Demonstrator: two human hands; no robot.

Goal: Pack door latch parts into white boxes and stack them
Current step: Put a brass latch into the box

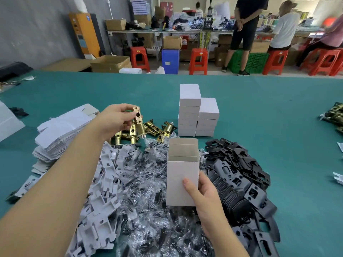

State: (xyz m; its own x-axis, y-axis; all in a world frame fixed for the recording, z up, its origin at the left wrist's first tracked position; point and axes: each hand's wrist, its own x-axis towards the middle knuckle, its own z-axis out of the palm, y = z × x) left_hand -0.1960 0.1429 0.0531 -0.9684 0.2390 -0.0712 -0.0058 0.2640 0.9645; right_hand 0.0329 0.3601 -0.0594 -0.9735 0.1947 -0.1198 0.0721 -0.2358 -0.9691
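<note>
My right hand [201, 193] grips an open white box [182, 171] upright by its lower right corner, top flap standing up, above the pile of bagged screws [148, 191]. My left hand [116, 117] pinches a brass door latch [138, 121] by its faceplate end and holds it just above several more brass latches [157, 128] lying on the green table. Behind them stand two stacks of closed white boxes [197, 115]. Black strike plates [239, 175] are heaped to the right, white plastic inserts [104, 190] to the left.
A stack of flat unfolded white boxes [61, 134] lies at the left. More latches [334, 115] sit at the table's right edge. Beyond the green table [278, 112] are red stools, cartons and people at a workbench.
</note>
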